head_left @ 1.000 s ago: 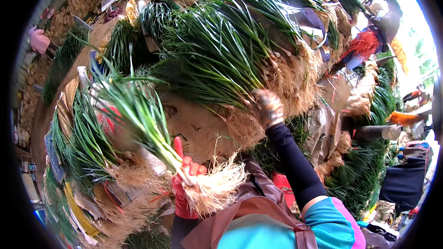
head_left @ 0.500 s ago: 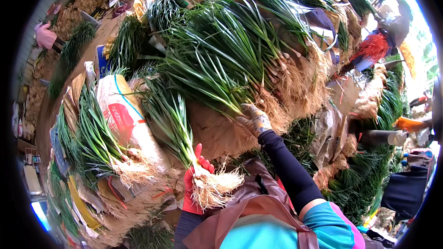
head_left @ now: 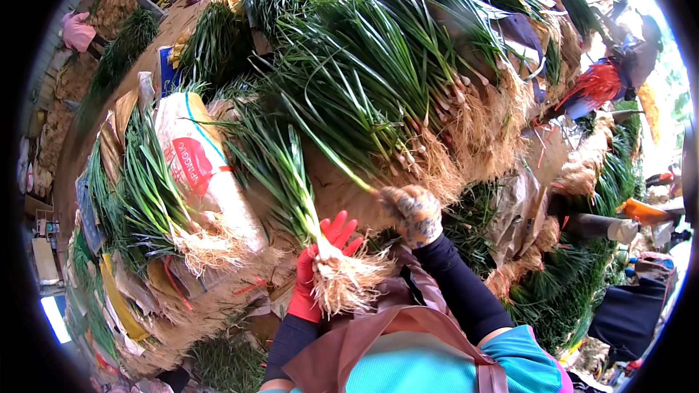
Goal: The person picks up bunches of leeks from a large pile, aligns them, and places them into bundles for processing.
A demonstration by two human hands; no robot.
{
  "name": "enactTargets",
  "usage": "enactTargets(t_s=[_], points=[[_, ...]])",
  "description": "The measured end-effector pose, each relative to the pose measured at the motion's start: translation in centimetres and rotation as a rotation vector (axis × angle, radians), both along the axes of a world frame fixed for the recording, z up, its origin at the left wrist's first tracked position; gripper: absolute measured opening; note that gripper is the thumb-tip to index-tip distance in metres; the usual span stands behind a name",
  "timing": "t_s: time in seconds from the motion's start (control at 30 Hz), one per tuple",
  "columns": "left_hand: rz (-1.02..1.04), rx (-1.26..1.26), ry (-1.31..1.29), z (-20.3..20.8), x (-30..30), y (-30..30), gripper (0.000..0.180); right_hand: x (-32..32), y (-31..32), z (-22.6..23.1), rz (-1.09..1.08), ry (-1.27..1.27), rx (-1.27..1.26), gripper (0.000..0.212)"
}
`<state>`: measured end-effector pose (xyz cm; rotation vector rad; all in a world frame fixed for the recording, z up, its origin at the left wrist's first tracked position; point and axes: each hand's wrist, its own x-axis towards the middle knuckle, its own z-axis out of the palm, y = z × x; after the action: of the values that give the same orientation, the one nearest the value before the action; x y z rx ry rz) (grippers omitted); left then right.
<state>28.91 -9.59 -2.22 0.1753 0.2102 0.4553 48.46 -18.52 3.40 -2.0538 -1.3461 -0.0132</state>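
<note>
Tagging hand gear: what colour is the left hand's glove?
Red; the left glove shows best in the head view.

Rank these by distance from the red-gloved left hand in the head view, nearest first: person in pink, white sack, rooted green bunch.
1. Rooted green bunch, at the left hand
2. White sack, upper left
3. Person in pink, far upper left

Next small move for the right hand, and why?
Probably bring the right hand leftward and lay its green stalk against the rooted bunch in the left hand: the stalk is gripped near its base, the left fingers are spread, and the hands are close together.
</note>
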Motion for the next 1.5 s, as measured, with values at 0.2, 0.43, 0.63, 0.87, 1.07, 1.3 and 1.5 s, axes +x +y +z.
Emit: enactTargets(t_s=[0.2, 0.43, 0.63, 0.87, 1.07, 1.3, 1.5], points=[[-0.066, -0.002, 0.074, -0.5, 1.7, -0.3, 0.066, -5.1, -1.4, -4.3, 0.050, 0.982, -0.107, 0.025], [-0.095, 0.026, 0.123, -1.5, 0.5, -0.1, 0.066, -5.1, -1.7, -7.6, -0.039, 1.027, -0.318, 0.021], [-0.031, -0.012, 0.095, -2.0, -0.4, -0.6, 0.063, -5.3, -0.4, -8.2, -0.016, 1.395, -0.414, 0.027], [-0.061, -0.105, 0.143, -1.7, -1.0, 0.2, 0.078, 1.6, 0.1, -10.9, -0.195, 0.028, -0.784, 0.012], [0.000, -0.125, 0.090, -2.4, -0.6, 0.0, 0.066, -0.7, 0.1, -9.6, -0.147, 0.046, -0.743, 0.018], [-0.067, -0.175, 0.229, -3.8, -0.2, -0.9, 0.058, -4.4, -3.3, -8.0, 0.203, 0.482, -0.524, 0.029], [-0.119, -0.086, 0.292, -4.3, -1.2, -0.3, 0.061, -2.5, 2.1, -8.1, 0.142, 1.148, -0.477, 0.050]])
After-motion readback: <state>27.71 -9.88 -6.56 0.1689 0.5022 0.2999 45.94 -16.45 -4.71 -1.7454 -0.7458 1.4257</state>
